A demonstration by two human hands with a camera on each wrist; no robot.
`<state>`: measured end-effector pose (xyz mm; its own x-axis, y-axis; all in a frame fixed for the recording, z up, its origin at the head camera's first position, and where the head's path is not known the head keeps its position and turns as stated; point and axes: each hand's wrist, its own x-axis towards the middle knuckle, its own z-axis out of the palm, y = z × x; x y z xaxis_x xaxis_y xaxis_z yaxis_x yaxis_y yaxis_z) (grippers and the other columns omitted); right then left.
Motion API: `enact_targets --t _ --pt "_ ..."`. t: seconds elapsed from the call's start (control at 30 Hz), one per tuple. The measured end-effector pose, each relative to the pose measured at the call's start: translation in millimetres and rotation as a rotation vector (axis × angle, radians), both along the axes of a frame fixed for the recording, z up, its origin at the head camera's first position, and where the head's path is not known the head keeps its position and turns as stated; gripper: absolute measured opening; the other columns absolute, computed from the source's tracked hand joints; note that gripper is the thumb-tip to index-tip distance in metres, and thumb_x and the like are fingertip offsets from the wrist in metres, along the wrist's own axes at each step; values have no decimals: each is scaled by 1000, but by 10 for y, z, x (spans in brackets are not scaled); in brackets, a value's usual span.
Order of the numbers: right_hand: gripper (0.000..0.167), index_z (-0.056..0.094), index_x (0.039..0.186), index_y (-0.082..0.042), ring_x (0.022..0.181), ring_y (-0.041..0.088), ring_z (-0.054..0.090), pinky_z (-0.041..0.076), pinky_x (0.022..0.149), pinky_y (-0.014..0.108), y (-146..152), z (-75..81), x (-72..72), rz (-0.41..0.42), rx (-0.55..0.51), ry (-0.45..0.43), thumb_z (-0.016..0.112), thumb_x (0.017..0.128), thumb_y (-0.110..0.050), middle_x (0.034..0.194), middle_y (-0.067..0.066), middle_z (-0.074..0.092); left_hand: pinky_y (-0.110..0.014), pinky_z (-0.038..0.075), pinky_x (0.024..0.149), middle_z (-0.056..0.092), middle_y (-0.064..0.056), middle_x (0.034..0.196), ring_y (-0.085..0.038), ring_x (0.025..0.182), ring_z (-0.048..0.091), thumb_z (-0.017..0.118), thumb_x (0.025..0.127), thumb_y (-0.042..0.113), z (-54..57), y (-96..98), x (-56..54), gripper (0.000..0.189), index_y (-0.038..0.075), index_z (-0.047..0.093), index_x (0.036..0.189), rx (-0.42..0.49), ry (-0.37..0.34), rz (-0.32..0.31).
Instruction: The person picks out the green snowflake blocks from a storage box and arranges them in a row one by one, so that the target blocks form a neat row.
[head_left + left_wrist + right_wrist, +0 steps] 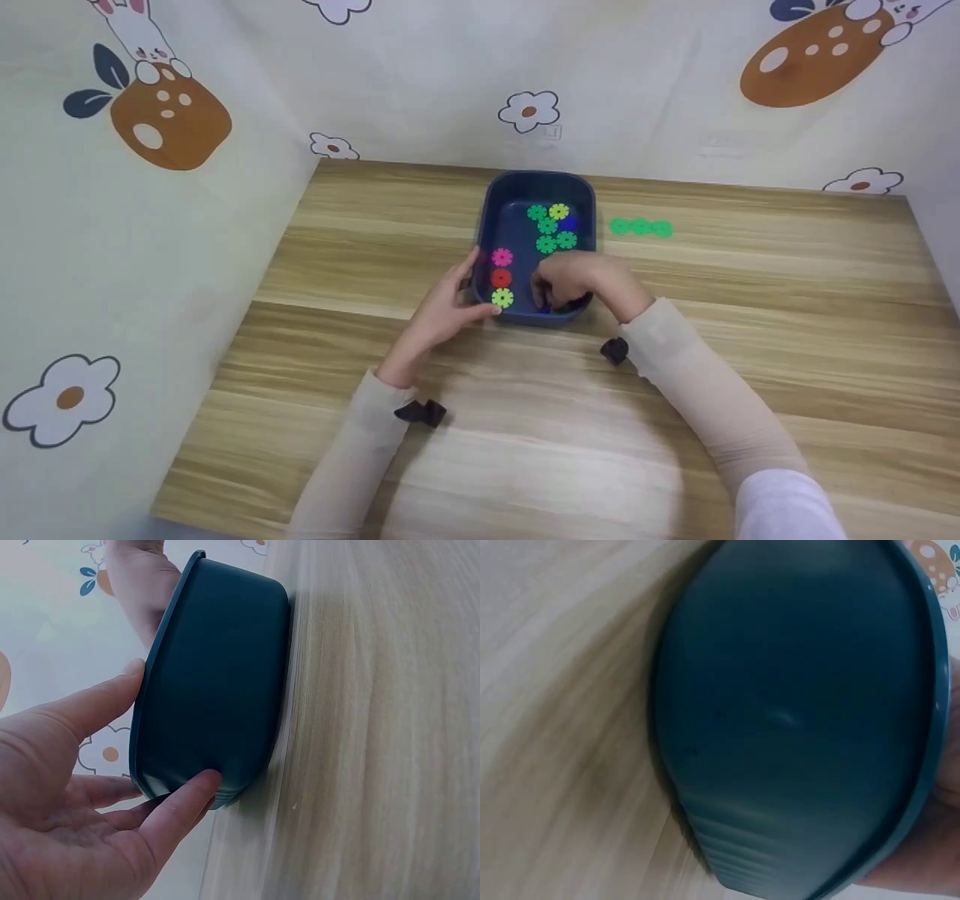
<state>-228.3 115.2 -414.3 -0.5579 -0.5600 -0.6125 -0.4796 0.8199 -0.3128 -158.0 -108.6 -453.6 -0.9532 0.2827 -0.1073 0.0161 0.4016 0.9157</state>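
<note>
A dark blue plastic bin (534, 318) stands on the table and holds several notched snowflake discs. My left hand (442, 306) holds its near left corner; in the left wrist view the thumb and fingers of my left hand (82, 802) touch the rim and outer wall. Inside the bin's near right part, my right hand (568, 277) reaches down with bent fingers beside a blue disc (547, 309). Its grip there is hidden. Along the left wall lie a pink disc (502, 257), a red disc (501, 278) and a yellow disc (502, 298).
Right of the bin, green discs (640, 226) lie joined in a row on the wooden table (787, 300). Further green discs (547, 243), a yellow one (559, 211) and a blue one (568, 223) are in the bin's far right part. A patterned wall covering (420, 90) rises behind.
</note>
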Motion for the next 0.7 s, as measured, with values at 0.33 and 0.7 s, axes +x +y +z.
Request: enact_targets --t 0.33,0.7 --pt "15 71 89 -12 78 15 56 44 58 22 -3 -46 -28 1 -2 -36 62 85 0 89 3 66 -43 55 98 26 -20 163 -40 143 41 82 82 14 9 7 6 96 15 25 159 -12 1 -3" --pt "8 69 93 -7 74 14 61 49 67 24 59 -214 -110 -239 -460 27 73 87 -4 87 7 69 -39 62 79 25 -16 164 -38 144 40 81 84 16 17 -11 23 96 17 23 160 24 -38 -7"
